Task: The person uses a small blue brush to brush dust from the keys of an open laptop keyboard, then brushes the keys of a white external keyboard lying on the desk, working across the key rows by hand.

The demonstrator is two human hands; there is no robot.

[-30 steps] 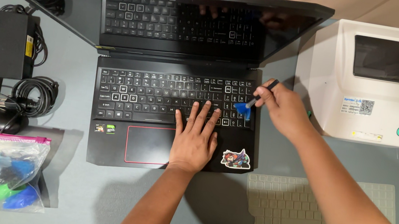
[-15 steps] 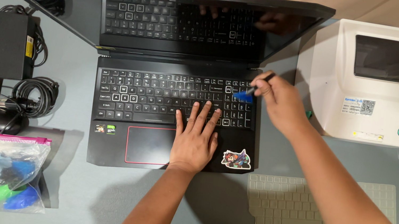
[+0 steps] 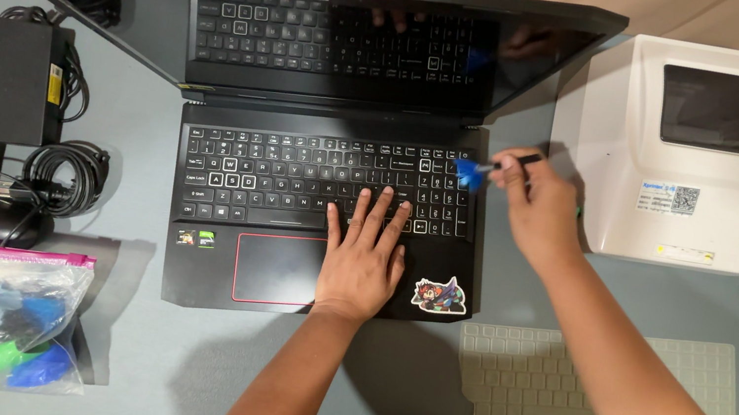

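Printer (image 3: 687, 161) beside right hand (image 3: 535, 205), fingers pinching brush (image 3: 486, 169); left hand (image 3: 363, 262) flat on laptop (image 3: 317, 219).

right hand (image 3: 540, 206): shifted toward 12 o'clock and slightly 3 o'clock since 1.0 s ago | blue-tipped brush (image 3: 486, 169): moved from mid number-pad keys to the keyboard's (image 3: 324, 180) upper right corner, handle now lying flatter
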